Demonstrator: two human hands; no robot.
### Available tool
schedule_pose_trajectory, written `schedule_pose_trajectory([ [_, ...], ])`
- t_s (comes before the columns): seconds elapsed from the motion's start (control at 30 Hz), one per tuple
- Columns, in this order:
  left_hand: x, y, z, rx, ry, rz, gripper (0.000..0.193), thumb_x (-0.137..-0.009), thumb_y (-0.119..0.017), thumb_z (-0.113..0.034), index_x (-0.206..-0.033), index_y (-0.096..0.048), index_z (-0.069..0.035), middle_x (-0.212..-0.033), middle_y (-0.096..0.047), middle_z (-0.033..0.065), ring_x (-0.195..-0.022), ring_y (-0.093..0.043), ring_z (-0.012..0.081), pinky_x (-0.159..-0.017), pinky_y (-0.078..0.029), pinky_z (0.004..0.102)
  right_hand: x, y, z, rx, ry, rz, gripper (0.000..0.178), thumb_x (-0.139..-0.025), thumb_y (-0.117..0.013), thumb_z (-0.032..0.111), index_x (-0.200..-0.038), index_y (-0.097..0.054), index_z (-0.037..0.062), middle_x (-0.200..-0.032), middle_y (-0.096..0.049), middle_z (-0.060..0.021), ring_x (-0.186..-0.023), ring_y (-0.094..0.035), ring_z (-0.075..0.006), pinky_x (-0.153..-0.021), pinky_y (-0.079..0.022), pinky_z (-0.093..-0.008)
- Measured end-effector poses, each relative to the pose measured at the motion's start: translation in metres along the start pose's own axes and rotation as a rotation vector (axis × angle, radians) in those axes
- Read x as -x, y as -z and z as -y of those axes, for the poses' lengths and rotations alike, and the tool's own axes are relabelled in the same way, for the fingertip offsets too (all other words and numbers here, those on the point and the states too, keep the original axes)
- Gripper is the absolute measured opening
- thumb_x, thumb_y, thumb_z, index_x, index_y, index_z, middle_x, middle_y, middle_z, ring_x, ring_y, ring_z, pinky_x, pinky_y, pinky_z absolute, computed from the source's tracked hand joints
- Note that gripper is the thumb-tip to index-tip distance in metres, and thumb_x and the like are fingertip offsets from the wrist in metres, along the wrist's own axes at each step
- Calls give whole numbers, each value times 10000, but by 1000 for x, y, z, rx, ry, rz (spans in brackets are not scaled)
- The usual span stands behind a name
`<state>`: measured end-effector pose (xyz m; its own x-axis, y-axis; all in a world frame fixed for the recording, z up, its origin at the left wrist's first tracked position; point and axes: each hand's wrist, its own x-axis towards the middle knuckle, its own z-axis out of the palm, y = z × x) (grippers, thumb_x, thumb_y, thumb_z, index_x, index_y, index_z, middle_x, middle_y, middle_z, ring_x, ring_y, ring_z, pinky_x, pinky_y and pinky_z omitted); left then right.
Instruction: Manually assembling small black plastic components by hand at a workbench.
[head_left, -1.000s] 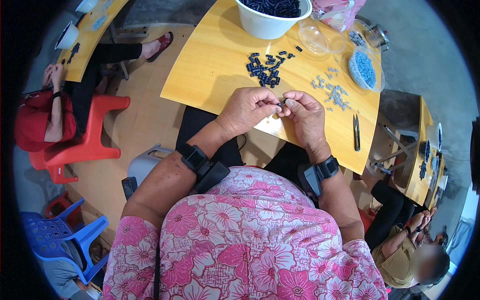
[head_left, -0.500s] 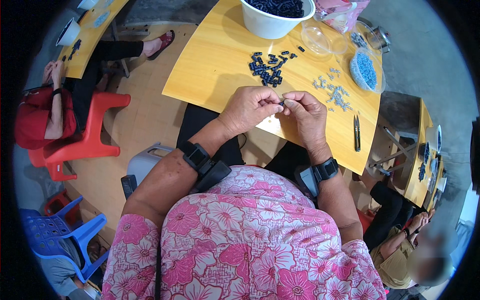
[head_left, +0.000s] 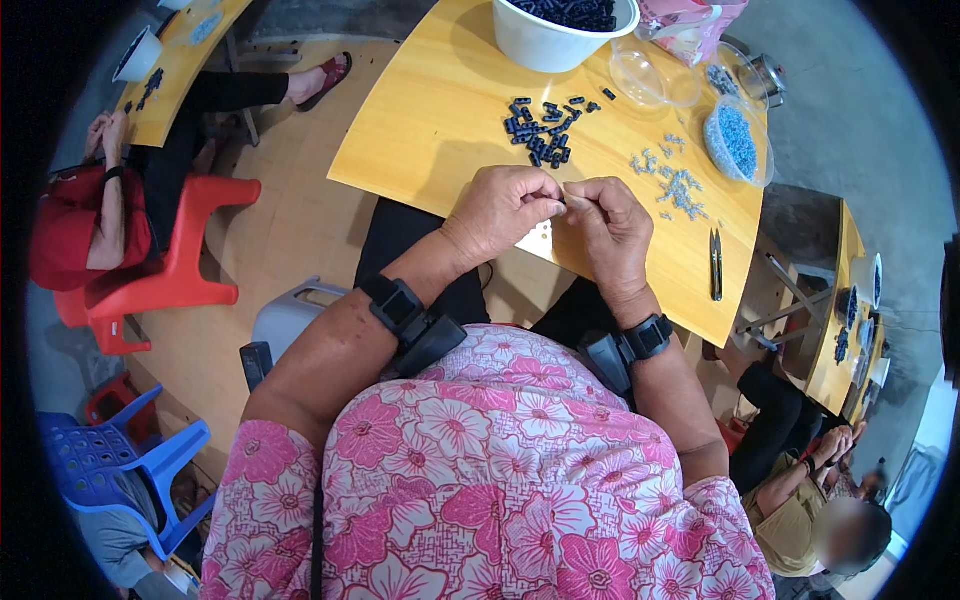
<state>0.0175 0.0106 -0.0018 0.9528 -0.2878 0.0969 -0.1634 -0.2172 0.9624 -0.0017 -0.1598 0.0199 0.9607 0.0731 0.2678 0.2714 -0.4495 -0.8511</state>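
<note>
Over the near edge of the smooth yellow wooden table (head_left: 420, 130), the left hand (head_left: 500, 205) and right hand (head_left: 610, 225) meet, fingertips pinched shut on a tiny dark part (head_left: 562, 200) between them, a pile of small black plastic pieces (head_left: 540, 125) lying beyond.

I wear a pink floral top (head_left: 490, 480) with short sleeves, and a black strap with a boxy unit on each wrist (head_left: 400, 305).

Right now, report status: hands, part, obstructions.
Left hand and right hand pinch one small dark part together above the table edge. Black pieces pile beyond. Nothing between.
</note>
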Motion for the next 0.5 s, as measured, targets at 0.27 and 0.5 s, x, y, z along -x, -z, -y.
schedule_pose_trajectory([
  [0.27,-2,0,3,52,-2,13,91,-808,-707,-100,-850,-701,-19,-713,-685,94,-629,-652,158,-599,-510,294,7,-4,-6,32,54,-17,77,-859,-654,1,-922,-688,28,-824,-634,-76,-720,-637,-167,-672,-517,-282],
  [0.5,-2,4,-6,181,123,66,81,-894,-646,-51,-888,-681,22,-773,-672,14,-701,-609,59,-638,-499,220,12,-5,-14,-337,-99,17,289,-827,-661,-82,-1101,-666,9,-991,-605,-69,-898,-641,-149,-824,-540,-265],
])
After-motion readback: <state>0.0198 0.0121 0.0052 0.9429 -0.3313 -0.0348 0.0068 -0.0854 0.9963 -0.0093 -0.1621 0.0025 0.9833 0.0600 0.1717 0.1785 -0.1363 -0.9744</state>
